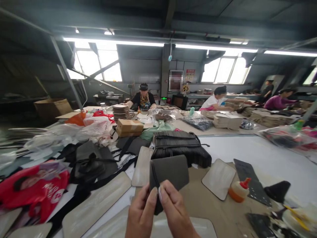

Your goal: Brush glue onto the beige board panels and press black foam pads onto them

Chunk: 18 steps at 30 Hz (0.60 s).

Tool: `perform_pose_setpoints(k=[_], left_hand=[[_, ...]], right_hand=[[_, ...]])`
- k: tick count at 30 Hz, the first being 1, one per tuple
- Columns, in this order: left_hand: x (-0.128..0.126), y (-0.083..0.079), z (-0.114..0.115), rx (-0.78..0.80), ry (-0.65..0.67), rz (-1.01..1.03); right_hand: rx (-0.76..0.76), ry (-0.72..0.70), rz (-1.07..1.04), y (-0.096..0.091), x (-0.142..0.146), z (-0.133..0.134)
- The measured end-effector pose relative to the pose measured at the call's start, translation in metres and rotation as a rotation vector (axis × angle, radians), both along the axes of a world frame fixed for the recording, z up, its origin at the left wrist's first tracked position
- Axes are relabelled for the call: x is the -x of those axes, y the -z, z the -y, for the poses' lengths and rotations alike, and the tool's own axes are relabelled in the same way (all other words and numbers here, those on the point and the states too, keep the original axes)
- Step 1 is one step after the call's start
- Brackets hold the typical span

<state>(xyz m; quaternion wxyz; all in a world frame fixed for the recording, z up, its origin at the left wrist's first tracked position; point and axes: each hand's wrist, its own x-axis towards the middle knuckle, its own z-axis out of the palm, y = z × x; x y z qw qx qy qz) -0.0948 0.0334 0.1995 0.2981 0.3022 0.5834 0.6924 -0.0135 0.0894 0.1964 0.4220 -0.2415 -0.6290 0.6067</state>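
Note:
Both of my hands pinch the lower edge of a dark grey flat panel (pixel 170 168) with a folded edge, held up over the table. My left hand (pixel 143 211) grips its left side and my right hand (pixel 174 208) grips close beside it, thumbs nearly touching. What exactly lies between the fingertips is hidden. Just behind the panel rests a thick bundle of black pieces (pixel 178 145) tied with a dark strap. Beige rounded panels with dark edges lie around my hands, one to the left (pixel 97 201) and one to the right (pixel 219 179).
A glue bottle with a red cap (pixel 239 190) stands at the right, near a dark perforated strip (pixel 251 180). On the left lie a red printed bag (pixel 37 188) and black pieces (pixel 92 162). Behind are a cardboard box (pixel 129 128) and several co-workers seated across the table.

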Motion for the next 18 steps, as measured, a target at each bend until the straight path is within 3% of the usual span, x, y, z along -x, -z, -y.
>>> perform_pose_setpoints(k=[5,12,14,18], left_hand=[[0.001,-0.008,0.020,0.038,0.137,0.048],[0.001,0.012,0.030,0.075,0.134,0.349],[-0.003,0.014,0.030,0.064,0.132,0.333],[-0.016,0.016,0.029,0.029,0.143,0.381]], right_hand=[[0.052,-0.082,0.085,-0.007,-0.007,0.015],[0.047,-0.028,0.206,0.001,-0.009,0.020],[-0.134,0.057,0.326,0.008,-0.008,0.018],[-0.671,0.292,0.529,0.020,-0.003,0.019]])
